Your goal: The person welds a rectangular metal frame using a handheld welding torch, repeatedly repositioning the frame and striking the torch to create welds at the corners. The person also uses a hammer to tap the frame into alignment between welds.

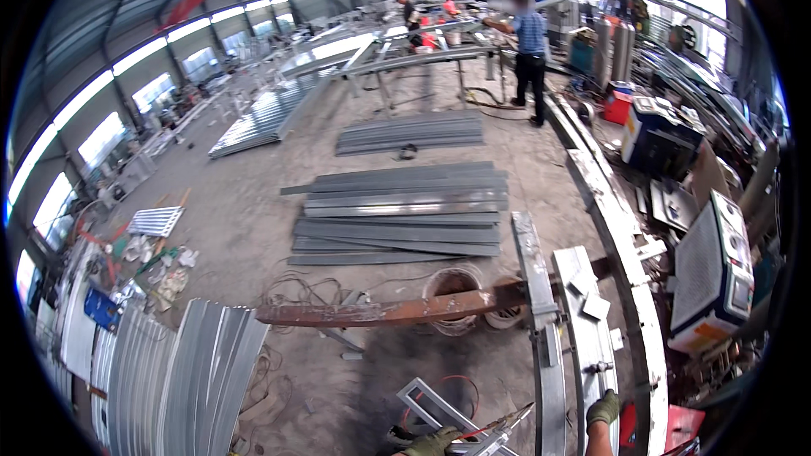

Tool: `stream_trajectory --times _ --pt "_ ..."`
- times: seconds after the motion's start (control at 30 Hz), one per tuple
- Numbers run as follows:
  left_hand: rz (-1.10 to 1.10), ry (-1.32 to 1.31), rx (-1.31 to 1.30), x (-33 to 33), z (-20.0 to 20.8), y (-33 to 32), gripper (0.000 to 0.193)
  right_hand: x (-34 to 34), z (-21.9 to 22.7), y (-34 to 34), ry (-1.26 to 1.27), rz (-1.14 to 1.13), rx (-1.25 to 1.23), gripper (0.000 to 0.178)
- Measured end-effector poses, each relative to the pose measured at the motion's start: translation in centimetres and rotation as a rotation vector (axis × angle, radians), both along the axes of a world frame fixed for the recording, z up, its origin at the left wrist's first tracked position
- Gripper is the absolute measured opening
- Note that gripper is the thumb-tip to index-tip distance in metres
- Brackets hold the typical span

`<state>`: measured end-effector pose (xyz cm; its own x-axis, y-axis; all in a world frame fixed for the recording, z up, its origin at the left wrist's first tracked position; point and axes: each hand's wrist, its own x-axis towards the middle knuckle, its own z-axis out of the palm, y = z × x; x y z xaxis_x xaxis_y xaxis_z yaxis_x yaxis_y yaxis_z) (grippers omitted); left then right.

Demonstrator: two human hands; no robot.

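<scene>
**Gloved hands on steel sections at the workshop floor's near edge**

At the bottom edge of the head view, the left hand [432,442] in a green work glove is closed around a slim grey metal frame piece [439,409] that lies angled across the concrete floor [253,194]. A thin pointed rod [507,419] crosses just above that hand; what holds it cannot be told. The right hand [603,409], also gloved, rests on the long galvanised steel channel [583,321], fingers curled over its edge, though whether it truly grips is unclear.

The channel looks stiff, heavy and long for one person, with hard sheared edges; it would likely be best taken by the flange, palm wrapped around, gloves on. The frame piece looks lighter and rigid, easy to lift near its middle. Smooth zinc coating may be slippery.

A rusty beam [380,311] lies crosswise just beyond, with stacked grey steel strips [401,215] farther off. A person in a blue shirt [530,51] stands well apart at the back.
</scene>
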<state>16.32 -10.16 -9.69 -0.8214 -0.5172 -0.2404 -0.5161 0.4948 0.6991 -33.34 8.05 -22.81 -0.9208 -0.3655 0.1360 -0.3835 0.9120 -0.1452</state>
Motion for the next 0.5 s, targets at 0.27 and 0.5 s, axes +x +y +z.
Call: stream_trajectory --times 0.27,0.5 --pt "-0.052 -0.102 0.054 -3.3 1.0 -2.5 0.080 -7.7 -4.6 1.2 -0.223 -0.099 -0.014 0.037" --pt "0.018 0.253 0.396 -2.5 -1.8 -1.9 0.070 -1.5 1.7 1.6 -0.203 -0.083 -0.031 0.040"
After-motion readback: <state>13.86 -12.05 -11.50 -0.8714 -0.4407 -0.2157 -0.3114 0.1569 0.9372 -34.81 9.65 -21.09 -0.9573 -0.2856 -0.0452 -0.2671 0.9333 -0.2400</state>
